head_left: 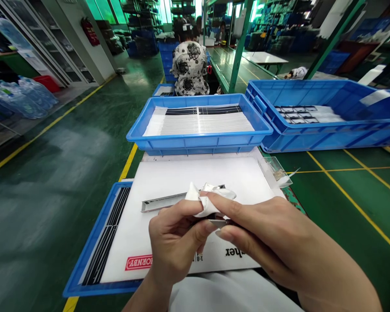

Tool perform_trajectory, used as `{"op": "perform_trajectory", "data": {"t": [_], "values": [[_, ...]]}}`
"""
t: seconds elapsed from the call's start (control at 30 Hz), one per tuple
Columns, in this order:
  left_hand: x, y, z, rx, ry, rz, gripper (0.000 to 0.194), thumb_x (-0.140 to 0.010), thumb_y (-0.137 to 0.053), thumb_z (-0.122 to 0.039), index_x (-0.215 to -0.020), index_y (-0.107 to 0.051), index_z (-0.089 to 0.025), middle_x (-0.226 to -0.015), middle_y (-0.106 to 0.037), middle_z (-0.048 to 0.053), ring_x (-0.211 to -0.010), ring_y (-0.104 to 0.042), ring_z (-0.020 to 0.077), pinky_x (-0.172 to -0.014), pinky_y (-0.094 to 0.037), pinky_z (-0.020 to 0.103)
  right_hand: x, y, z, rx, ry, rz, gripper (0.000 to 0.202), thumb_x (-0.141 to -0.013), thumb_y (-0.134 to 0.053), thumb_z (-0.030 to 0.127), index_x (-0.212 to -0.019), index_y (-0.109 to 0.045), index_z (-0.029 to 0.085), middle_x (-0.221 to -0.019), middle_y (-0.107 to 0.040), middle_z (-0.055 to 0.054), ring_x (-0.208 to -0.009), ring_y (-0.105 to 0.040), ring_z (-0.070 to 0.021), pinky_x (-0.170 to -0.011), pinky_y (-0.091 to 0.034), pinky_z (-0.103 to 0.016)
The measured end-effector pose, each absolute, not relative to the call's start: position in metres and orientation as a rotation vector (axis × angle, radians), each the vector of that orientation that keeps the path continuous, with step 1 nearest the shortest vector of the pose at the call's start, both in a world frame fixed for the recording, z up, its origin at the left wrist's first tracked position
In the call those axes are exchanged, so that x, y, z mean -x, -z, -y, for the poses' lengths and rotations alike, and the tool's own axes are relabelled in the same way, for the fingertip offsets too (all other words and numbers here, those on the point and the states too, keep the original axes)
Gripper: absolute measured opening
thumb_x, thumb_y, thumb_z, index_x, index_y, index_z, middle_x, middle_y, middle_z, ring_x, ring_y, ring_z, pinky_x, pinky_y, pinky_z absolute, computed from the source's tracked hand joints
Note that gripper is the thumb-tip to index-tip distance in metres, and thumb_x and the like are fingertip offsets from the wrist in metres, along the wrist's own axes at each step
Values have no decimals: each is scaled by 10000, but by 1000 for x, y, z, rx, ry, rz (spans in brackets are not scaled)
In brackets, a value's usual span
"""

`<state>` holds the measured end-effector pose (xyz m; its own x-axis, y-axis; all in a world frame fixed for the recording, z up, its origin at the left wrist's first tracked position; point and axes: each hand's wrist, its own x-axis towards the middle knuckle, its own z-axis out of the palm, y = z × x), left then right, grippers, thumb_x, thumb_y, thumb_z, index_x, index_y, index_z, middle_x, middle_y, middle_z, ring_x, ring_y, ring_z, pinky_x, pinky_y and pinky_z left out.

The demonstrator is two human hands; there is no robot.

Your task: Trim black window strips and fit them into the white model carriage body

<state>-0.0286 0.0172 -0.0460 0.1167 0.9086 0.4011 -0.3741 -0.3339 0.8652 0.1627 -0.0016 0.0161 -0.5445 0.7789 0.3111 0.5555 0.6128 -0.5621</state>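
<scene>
Both hands meet over a white board (162, 173) with printed lettering. My left hand (178, 238) pinches a white cloth (208, 206) and a small dark part (219, 222) between thumb and fingers. From the right, my right hand (263, 229) presses the cloth with its index finger and grips the same part with the thumb side; the fingers hide most of it. Behind the hands a long, narrow grey tray-like piece (164, 201) lies slantwise on the board, partly covered by the cloth.
Beyond the board stands a blue bin (199, 141) of striped strips. A larger blue bin (325, 138) is at right, a blue tray (74, 277) of black strips at lower left. A clear box (277, 173) sits by the board's right edge. A person (191, 65) sits ahead.
</scene>
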Motion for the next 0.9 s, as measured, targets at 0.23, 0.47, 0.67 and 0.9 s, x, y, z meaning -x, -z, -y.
{"op": "perform_trajectory", "data": {"t": [0.23,0.47,0.67,0.9], "values": [[28,45,-18,-1279,-1486,-600,91,-914,-799,-244,-1001,-816,-226,-592,-646,-28,-368,-468,45,-317,-371,122,-162,-17,2,1051,-510,2305,389,-1161,-401,288,-1535,-468,205,-894,-771,39,-693,-711,-130,-608,-445,-285],[27,40,-19,-1286,-1486,-615,88,-896,-817,-255,-969,-816,-205,-589,-662,-8,-361,-477,53,-314,-368,129,-164,-20,3,1065,-546,2293,386,-1153,-419,283,-1531,-474,230,-943,-801,35,-750,-747,-144,-643,-480,-282],[26,43,-19,-1309,-1475,-588,101,-913,-799,-245,-1006,-816,-210,-559,-629,-23,-359,-458,51,-318,-356,131,-165,-19,2,1054,-580,2287,382,-1159,-398,289,-1522,-491,216,-887,-771,41,-703,-716,-129,-613,-450,-283],[27,45,-19,-1305,-1467,-588,102,-918,-794,-235,-1015,-814,-213,-569,-628,-26,-370,-459,48,-327,-359,130,-166,-18,2,1065,-590,2285,392,-1159,-405,297,-1539,-477,234,-890,-766,43,-695,-705,-127,-623,-449,-280]]}}
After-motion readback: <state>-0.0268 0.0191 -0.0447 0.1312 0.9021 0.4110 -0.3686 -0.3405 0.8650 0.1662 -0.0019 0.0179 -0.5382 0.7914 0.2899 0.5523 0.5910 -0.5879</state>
